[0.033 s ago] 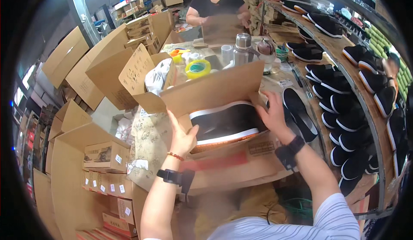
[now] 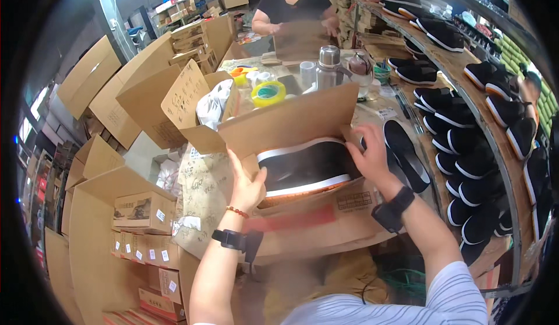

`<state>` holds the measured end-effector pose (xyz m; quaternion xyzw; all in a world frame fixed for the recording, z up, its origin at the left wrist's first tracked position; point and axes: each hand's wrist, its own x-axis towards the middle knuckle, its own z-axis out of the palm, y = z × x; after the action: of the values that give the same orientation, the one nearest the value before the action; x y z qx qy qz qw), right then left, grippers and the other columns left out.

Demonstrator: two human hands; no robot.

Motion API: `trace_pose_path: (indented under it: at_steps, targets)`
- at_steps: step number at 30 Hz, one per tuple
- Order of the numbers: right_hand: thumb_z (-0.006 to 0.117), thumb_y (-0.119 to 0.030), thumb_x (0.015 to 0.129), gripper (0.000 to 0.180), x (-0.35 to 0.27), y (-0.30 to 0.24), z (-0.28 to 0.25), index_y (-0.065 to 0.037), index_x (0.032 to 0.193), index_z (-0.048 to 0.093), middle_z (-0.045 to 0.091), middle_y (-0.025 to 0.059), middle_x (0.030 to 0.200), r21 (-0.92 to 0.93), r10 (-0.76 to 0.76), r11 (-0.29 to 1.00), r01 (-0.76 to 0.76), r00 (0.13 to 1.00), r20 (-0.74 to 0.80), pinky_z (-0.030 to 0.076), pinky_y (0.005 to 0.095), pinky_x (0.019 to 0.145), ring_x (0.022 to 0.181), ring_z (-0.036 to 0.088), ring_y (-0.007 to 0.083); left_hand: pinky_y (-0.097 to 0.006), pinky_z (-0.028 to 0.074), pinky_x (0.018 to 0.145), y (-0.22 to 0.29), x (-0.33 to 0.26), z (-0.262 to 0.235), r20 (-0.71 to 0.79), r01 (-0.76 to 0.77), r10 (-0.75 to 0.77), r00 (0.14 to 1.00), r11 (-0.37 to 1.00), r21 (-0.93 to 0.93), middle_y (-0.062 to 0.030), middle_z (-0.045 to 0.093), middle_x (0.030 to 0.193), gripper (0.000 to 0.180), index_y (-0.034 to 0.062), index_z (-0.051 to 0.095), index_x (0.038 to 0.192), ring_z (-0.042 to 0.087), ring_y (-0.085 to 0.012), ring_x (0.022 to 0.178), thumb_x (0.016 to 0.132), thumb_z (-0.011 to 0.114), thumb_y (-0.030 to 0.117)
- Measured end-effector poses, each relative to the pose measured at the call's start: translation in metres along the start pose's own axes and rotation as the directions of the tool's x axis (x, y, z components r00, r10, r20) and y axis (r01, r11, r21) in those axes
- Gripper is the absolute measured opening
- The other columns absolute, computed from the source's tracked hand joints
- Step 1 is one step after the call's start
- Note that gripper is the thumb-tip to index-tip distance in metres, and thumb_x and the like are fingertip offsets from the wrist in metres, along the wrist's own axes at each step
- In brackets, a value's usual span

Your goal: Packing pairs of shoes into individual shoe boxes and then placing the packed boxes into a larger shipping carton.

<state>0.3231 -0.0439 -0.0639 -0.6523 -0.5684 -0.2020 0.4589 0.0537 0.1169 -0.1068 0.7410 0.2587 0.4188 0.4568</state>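
Note:
In front of me an open brown cardboard shoebox (image 2: pixel 291 114) sits on the table, its lid flap raised on the far side. Inside lies a pair of black shoes (image 2: pixel 308 163) with white sole edges and orange-brown bottoms, packed side by side. My left hand (image 2: pixel 247 186) grips the box's left end, thumb over the edge near the shoes. At the right end, my right hand (image 2: pixel 371 157) is closed on the box's side wall, with its fingertips partly hidden behind the cardboard. Just right of that hand rest loose black shoes (image 2: pixel 406 153) with grey insoles.
Yellow tape (image 2: pixel 268 94), a steel flask (image 2: pixel 329 69) and a carton with white wrapping (image 2: pixel 214 105) stand beyond the box. Rack shelves (image 2: pixel 483 109) of black shoes line the right. A large carton (image 2: pixel 87 232) holding shoeboxes stands left. Another person (image 2: pixel 297 10) works across the table.

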Motion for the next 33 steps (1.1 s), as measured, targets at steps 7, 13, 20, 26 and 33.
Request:
trace_pose_path:
  at_steps: [7,13,20,26,33]
  targets:
    - [0.07,-0.023,0.073,0.043,0.038,-0.045,0.009,-0.012,0.113,0.061,0.066,0.0159,0.098,0.072,-0.098,0.993,0.097,0.292,0.951,0.048,0.0443,0.08,0.096,0.061,0.035,-0.034,0.008,0.115,-0.002,0.003,0.002,-0.072,0.006,0.003,0.997,0.992,0.125,-0.0118,-0.004,0.157,0.072,0.008,-0.013,0.148,0.0,-0.023,0.144,0.101,0.04,0.02]
    - [0.068,-0.025,0.072,0.036,0.04,-0.036,0.002,-0.016,0.108,0.068,0.068,0.0127,0.087,0.221,-0.273,0.96,0.17,0.407,0.871,0.049,0.0442,0.077,0.085,0.064,0.034,-0.039,0.018,0.114,-0.004,-0.001,0.003,-0.016,-0.042,0.047,0.999,0.977,0.21,-0.0211,-0.002,0.155,0.09,0.005,-0.017,0.146,0.008,-0.033,0.143,0.091,0.055,0.011]
    - [0.061,-0.013,0.086,0.015,0.029,-0.001,-0.03,-0.004,0.097,0.066,0.066,0.0154,0.083,0.206,0.328,0.917,-0.34,0.94,0.094,0.051,0.0422,0.074,0.079,0.064,0.0338,-0.04,0.025,0.111,0.003,-0.001,0.004,-0.041,0.008,0.005,0.999,0.951,0.308,-0.0245,0.012,0.151,0.097,0.0087,-0.018,0.146,0.023,-0.0371,0.138,0.085,0.057,0.001]
    - [0.057,-0.007,0.087,0.029,-0.02,0.03,0.009,-0.001,0.115,0.058,0.066,0.0203,0.098,0.339,0.471,0.777,-0.531,0.847,0.246,0.051,0.0317,0.078,0.083,0.065,0.0296,-0.04,0.038,0.102,-0.005,-0.01,-0.01,-0.126,-0.25,0.323,0.938,0.881,0.401,-0.0211,0.042,0.137,0.042,0.0048,0.058,0.119,0.041,-0.0325,0.129,0.077,0.058,-0.001]
    - [0.08,-0.023,0.064,0.078,0.032,0.027,-0.035,-0.011,0.134,0.046,0.043,0.0251,0.134,0.067,-0.122,0.992,0.105,0.72,0.683,0.039,0.0419,0.101,0.125,0.043,0.0356,-0.056,0.024,0.109,0.077,0.02,-0.039,0.579,-0.385,-0.194,0.792,0.576,0.721,-0.0141,0.042,0.141,0.05,0.0182,0.064,0.12,0.03,-0.0376,0.136,0.072,0.072,0.026]
